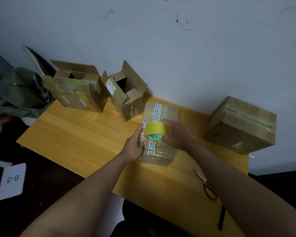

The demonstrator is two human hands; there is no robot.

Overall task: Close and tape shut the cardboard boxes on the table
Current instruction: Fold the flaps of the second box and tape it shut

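A closed cardboard box (167, 113) with printed white tape along its top lies in the middle of the yellow wooden table (79, 132). My left hand (135, 144) grips the box's left edge, thumb on top. My right hand (176, 134) holds a yellow tape roll (156, 130) just above the box's top. Two boxes with open flaps stand at the back: a larger open box (79, 89) on the left and a smaller open box (128, 94) beside it. A closed, taped box (241, 125) sits at the right.
Red-handled scissors (207, 185) lie near the table's front right edge. A green cloth (24, 93) hangs over a chair at the far left. A paper marked 6-3 (12, 180) lies on the dark floor. The wall runs right behind the boxes.
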